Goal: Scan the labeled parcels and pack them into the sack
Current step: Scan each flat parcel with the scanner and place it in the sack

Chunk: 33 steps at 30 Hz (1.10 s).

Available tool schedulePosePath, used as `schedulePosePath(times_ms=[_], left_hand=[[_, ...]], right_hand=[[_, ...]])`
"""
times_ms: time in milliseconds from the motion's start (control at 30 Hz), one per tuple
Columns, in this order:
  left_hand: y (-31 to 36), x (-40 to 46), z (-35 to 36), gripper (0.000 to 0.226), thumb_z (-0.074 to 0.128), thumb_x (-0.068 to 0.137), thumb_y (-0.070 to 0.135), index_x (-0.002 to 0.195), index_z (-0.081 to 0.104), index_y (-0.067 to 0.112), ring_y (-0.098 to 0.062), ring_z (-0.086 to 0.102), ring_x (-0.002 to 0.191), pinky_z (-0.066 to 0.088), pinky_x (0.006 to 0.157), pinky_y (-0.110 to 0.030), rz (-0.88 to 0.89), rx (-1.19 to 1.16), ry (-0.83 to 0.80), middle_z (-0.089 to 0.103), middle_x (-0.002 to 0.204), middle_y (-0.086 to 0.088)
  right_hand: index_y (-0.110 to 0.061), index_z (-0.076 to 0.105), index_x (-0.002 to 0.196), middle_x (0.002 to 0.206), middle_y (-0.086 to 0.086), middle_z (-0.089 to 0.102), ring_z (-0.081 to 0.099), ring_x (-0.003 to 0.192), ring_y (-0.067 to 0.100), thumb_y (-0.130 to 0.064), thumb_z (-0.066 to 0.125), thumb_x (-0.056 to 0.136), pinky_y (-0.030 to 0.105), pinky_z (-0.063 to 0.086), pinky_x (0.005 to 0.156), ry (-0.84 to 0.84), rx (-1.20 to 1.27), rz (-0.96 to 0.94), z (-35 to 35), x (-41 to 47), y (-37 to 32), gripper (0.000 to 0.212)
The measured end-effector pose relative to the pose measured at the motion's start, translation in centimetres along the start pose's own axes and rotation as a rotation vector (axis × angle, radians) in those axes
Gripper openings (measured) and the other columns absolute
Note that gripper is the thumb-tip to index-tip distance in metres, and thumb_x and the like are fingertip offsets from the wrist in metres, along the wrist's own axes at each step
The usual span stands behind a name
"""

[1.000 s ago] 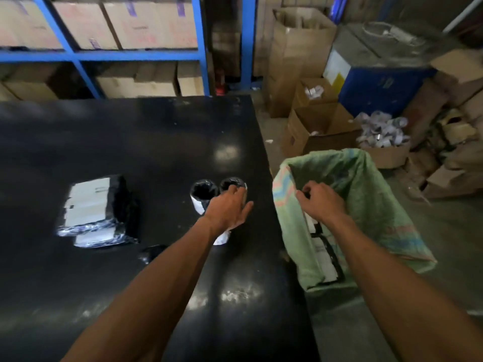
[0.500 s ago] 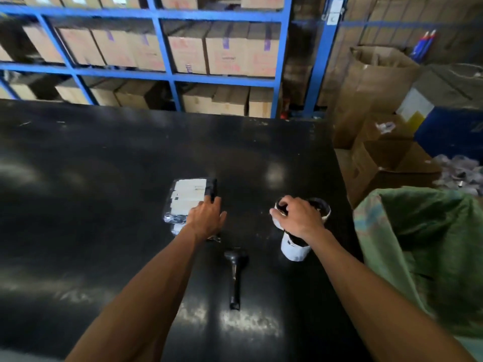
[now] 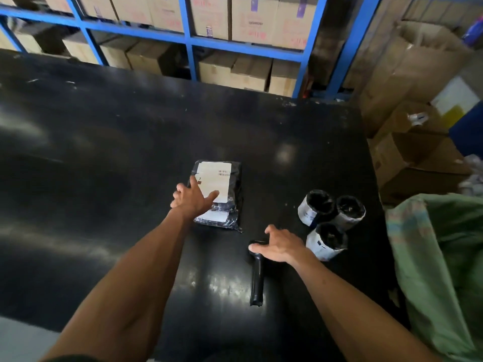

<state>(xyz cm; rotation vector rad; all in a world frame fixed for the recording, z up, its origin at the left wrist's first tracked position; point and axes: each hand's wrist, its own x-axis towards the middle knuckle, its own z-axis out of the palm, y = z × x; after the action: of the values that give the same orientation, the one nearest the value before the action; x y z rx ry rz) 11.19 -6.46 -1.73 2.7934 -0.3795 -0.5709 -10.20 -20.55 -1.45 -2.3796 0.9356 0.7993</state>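
Black table (image 3: 104, 152), black white-labelled parcel (image 3: 222, 189), green sack (image 3: 444, 257), blue shelving (image 3: 188, 43)

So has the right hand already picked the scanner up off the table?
No, the scanner lies flat on the table, with the open right hand just over its head.

No legible text: only blurred barcode lines on the flat parcel's white label (image 3: 214, 180).
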Motion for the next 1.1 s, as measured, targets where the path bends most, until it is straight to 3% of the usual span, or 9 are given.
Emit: schedulePosePath(times_ms=[133, 200, 333, 467, 600, 733, 800, 967, 1100], left_hand=[[-0.1, 2.7, -0.1, 0.107, 0.052, 0.081, 0.081, 0.16, 0.003, 0.03, -0.047, 0.038, 0.136, 0.037, 0.108, -0.057, -0.013, -0.002, -0.057, 0.031, 0.15, -0.025], [-0.1, 3.9, -0.2, 0.109, 0.056, 0.079, 0.081, 0.16, -0.002, 0.036, -0.049, 0.039, 0.135, 0.036, 0.108, -0.057, 0.003, -0.021, -0.086, 0.033, 0.147, -0.027], [0.1, 5.7, -0.2, 0.114, 0.062, 0.077, 0.079, 0.159, -0.007, 0.037, -0.051, 0.04, 0.135, 0.035, 0.112, -0.056, 0.051, -0.027, -0.162, 0.033, 0.148, -0.03], [0.1, 7.1, -0.3, 0.123, 0.073, 0.07, 0.074, 0.157, -0.007, 0.038, -0.049, 0.041, 0.135, 0.036, 0.112, -0.054, 0.101, -0.094, -0.221, 0.037, 0.147, -0.03], [0.7, 8.1, -1.3, 0.144, 0.08, 0.053, 0.078, 0.154, -0.017, 0.047, -0.043, 0.047, 0.133, 0.039, 0.111, -0.053, 0.114, -0.146, -0.237, 0.044, 0.151, -0.019], [1.9, 8.2, -1.6, 0.136, 0.09, 0.061, 0.058, 0.16, -0.001, 0.039, -0.034, 0.05, 0.134, 0.038, 0.115, -0.044, 0.125, -0.245, -0.244, 0.04, 0.157, -0.005], [1.9, 7.8, -1.4, 0.129, 0.091, 0.061, 0.055, 0.16, 0.011, 0.036, -0.033, 0.051, 0.133, 0.038, 0.113, -0.043, 0.118, -0.274, -0.215, 0.047, 0.151, -0.004], [1.8, 5.4, -0.7, 0.124, 0.088, 0.053, 0.067, 0.155, 0.019, 0.049, -0.035, 0.058, 0.118, 0.046, 0.103, -0.043, 0.113, -0.294, -0.054, 0.056, 0.13, -0.012], [1.9, 2.4, -0.3, 0.108, 0.089, 0.061, 0.057, 0.15, 0.029, 0.055, -0.028, 0.061, 0.102, 0.047, 0.087, -0.031, 0.107, -0.384, 0.082, 0.045, 0.114, -0.002]], right_hand=[[-0.027, 0.026, 0.155, 0.146, 0.008, 0.052, 0.063, 0.12, 0.031, -0.078, 0.065, 0.069, 0.043, 0.055, 0.095, -0.19, -0.032, 0.022, 1.1, 1.1, -0.7, 0.107], [-0.029, 0.022, 0.156, 0.14, 0.007, 0.054, 0.07, 0.106, 0.027, -0.07, 0.071, 0.067, 0.042, 0.061, 0.087, -0.245, 0.023, 0.023, 1.4, 1.8, -0.8, 0.109], [-0.029, 0.028, 0.15, 0.116, 0.006, 0.062, 0.075, 0.082, 0.024, -0.054, 0.077, 0.064, 0.044, 0.066, 0.071, -0.26, 0.124, 0.017, 1.3, 2.9, -0.6, 0.102], [-0.027, 0.039, 0.143, 0.109, 0.007, 0.064, 0.074, 0.084, 0.023, -0.03, 0.078, 0.069, 0.04, 0.066, 0.071, -0.224, 0.366, 0.043, 0.9, 3.8, 0.0, 0.084], [-0.03, 0.05, 0.133, 0.104, 0.0, 0.066, 0.069, 0.085, 0.014, -0.02, 0.075, 0.076, 0.03, 0.058, 0.063, -0.169, 0.565, 0.031, -0.2, 4.6, 1.0, 0.063], [-0.023, 0.066, 0.112, 0.089, 0.008, 0.078, 0.075, 0.079, 0.023, -0.023, 0.073, 0.077, 0.034, 0.061, 0.068, -0.136, 0.815, 0.028, -1.4, 5.1, 1.9, 0.036], [-0.012, 0.065, 0.115, 0.089, 0.014, 0.079, 0.076, 0.079, 0.029, -0.023, 0.071, 0.078, 0.042, 0.061, 0.075, -0.114, 0.968, 0.038, -1.9, 5.1, 2.2, 0.039], [0.006, 0.059, 0.126, 0.087, 0.02, 0.072, 0.066, 0.058, 0.018, -0.012, 0.062, 0.091, 0.025, 0.051, 0.05, -0.025, 1.27, 0.024, -4.0, 4.6, 1.6, 0.039], [0.0, 0.054, 0.129, 0.087, 0.022, 0.068, 0.066, 0.062, 0.027, -0.013, 0.059, 0.094, 0.038, 0.06, 0.062, -0.01, 1.497, -0.021, -5.8, 3.3, 0.4, 0.038]])
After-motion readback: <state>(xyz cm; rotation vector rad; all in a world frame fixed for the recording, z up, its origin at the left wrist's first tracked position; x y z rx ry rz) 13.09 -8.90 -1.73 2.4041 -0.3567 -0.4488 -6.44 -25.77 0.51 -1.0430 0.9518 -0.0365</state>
